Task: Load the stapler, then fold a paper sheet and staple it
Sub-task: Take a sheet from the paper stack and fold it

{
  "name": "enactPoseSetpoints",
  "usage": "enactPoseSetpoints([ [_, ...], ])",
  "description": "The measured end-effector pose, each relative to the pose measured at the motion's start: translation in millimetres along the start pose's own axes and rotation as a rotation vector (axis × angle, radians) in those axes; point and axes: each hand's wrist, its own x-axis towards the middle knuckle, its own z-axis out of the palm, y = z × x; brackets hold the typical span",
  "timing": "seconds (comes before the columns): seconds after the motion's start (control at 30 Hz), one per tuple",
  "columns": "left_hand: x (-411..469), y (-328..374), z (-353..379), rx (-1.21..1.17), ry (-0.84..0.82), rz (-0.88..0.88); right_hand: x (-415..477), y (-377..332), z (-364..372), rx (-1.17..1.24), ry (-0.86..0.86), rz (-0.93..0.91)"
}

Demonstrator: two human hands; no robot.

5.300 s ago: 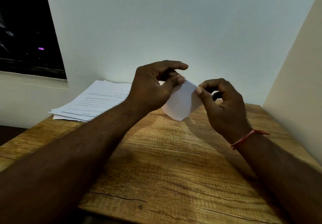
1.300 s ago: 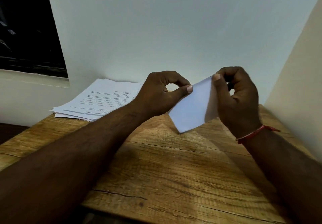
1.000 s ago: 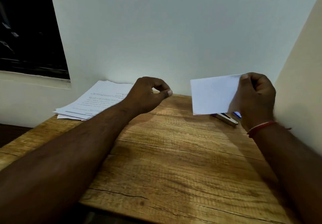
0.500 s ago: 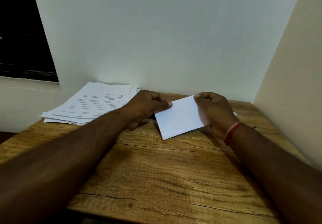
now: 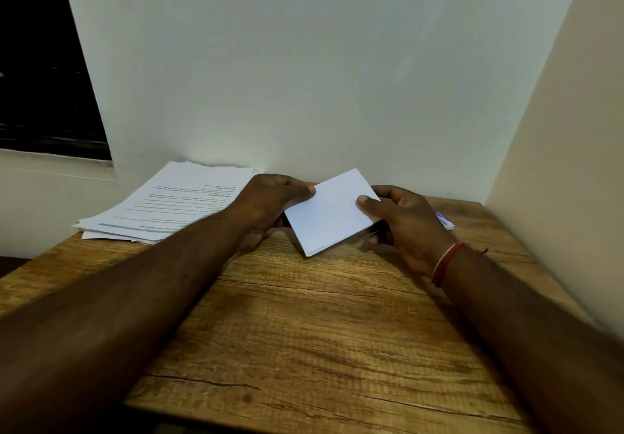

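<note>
Wooden surface (image 5: 304,332), white wall (image 5: 304,79) behind. I see the folded paper sheet (image 5: 329,214) at centre, pinched by the left hand (image 5: 266,210) at 9 o'clock and the right hand (image 5: 405,224) at 3 o'clock; printed stack (image 5: 175,204), 10 o'clock.

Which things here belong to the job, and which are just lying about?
In use: folded paper, pinched by left hand and right hand.
Lying about: printed stack; blue-edged item beside right hand, too hidden to identify.

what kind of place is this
Probably a home or office desk corner: a wooden table set against plain walls, a stack of printed papers, and a dark window at left.
</note>
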Motion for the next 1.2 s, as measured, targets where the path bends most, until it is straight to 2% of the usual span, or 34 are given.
enactPoseSetpoints([
  [0.13,0,1,-2,0.034,-0.014,-0.015,5,1,-5,0.010,0.027,-0.087],
  [0.23,-2,1,-1,0.332,-0.045,0.093,5,0,-5,0.002,0.044,-0.115],
  [0.33,-11,4,5,0.651,-0.229,0.269,0,-2,-1,-0.048,0.065,-0.144],
  [0.43,-26,10,18,0.764,-0.370,0.276,-5,-3,4,-0.015,0.035,-0.191],
  [0.5,-29,11,24,0.796,-0.359,0.269,-9,-5,6,0.032,-0.008,-0.205],
  [0.57,-27,10,24,0.766,-0.335,0.240,-11,-6,9,0.080,-0.056,-0.209],
  [0.7,-17,7,17,0.296,-0.378,0.067,-10,-7,7,0.087,-0.083,-0.212],
  [0.87,-13,2,14,-0.011,-0.393,-0.030,-11,-6,8,0.064,-0.067,-0.224],
  [1.0,-16,4,15,-0.028,-0.390,-0.031,-15,-9,10,0.045,-0.058,-0.239],
  [1.2,-19,9,18,0.077,-0.429,-0.008,-19,-13,12,-0.051,-0.047,-0.297],
])
